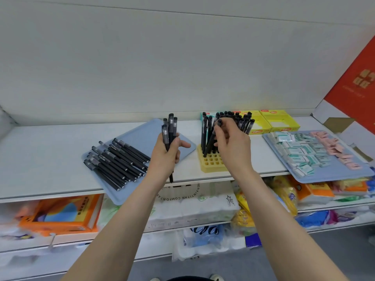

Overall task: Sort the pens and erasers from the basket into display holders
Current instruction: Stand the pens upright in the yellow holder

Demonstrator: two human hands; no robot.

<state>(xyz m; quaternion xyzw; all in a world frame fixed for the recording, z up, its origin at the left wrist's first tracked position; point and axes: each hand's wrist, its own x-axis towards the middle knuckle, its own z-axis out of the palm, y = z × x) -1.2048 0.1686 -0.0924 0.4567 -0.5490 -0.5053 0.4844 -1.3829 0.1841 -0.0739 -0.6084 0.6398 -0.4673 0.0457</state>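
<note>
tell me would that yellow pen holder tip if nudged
Likely top-heavy: tall pens crowd the rear of the yellow pen holder, front slots empty, so a shove may tilt it. Its base looks low and wide, so a gentle nudge probably slides it.

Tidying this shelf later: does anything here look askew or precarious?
Yes. Both blue trays sit askew and overhang the front edge of the shelf: the pen tray by its near corner, the eraser tray along its near side. The pens in the yellow holder lean rather than stand straight.
</note>
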